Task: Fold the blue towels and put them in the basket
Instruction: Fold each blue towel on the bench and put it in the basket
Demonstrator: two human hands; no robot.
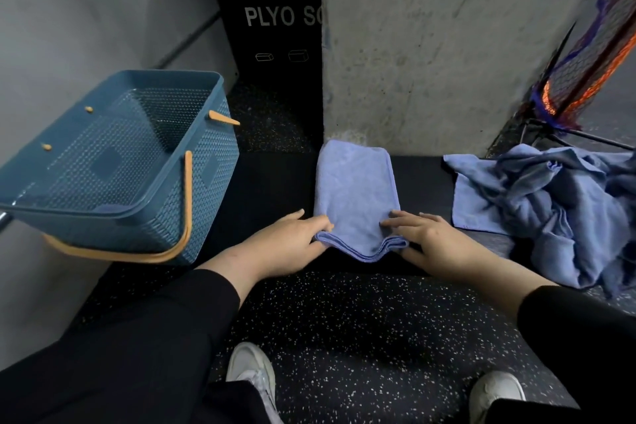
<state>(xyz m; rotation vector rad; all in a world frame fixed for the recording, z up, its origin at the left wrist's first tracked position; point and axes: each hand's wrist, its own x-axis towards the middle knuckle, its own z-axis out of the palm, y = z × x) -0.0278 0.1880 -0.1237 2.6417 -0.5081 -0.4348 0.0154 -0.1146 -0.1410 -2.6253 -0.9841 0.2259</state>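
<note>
A blue towel (pixel 356 189), folded into a long strip, lies on a dark bench (pixel 265 182) in front of me. My left hand (pixel 292 237) pinches its near left corner, fingers tucked under the layered edge. My right hand (pixel 430 237) holds the near right corner the same way. A crumpled pile of blue towels (pixel 550 206) sits at the right end of the bench. The blue woven basket (pixel 113 162) with orange handles stands at the left, tilted in this view; a bit of blue cloth shows at its bottom.
A concrete pillar (pixel 447 45) rises right behind the towel. A black plyo box (pixel 272 27) stands behind the bench at centre, and a netted frame (pixel 585 72) leans at the right. My shoes (pixel 251 375) rest on speckled rubber floor.
</note>
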